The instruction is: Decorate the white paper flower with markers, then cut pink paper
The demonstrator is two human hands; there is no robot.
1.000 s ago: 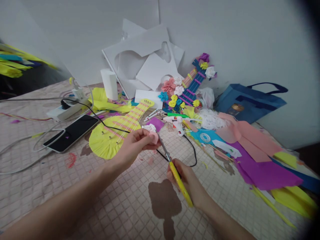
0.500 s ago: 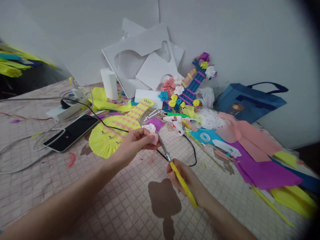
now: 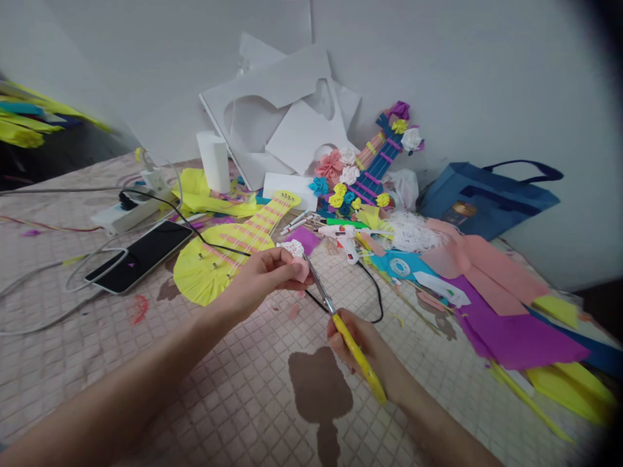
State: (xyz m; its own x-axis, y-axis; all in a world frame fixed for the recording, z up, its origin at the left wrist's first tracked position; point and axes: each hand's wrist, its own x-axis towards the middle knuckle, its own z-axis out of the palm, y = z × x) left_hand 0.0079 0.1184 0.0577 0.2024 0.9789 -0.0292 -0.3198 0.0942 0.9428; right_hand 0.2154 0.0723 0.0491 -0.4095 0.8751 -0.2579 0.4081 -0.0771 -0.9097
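Note:
Between the thumb and fingers of my left hand [image 3: 272, 272] is a small pink paper piece [image 3: 301, 269]. My right hand [image 3: 357, 340] is closed round the yellow handle of the scissors [image 3: 357, 353]. The scissors' blades point up and left and meet the right edge of the pink paper. Just beyond my left fingertips is a white crumpled paper piece [image 3: 294, 247]; whether it touches them is unclear. A yellow paper guitar [image 3: 202, 272] with pink strips lies behind my left hand.
A black phone [image 3: 141, 256] and a power strip [image 3: 131, 214] with cables lie at left. A glue gun [image 3: 345, 243] rests mid-table, its black cord curving near the scissors. Decorated blue guitar [image 3: 377, 172], white boards [image 3: 292, 130], blue bag [image 3: 487, 201] and purple paper [image 3: 525, 337] are farther back and right.

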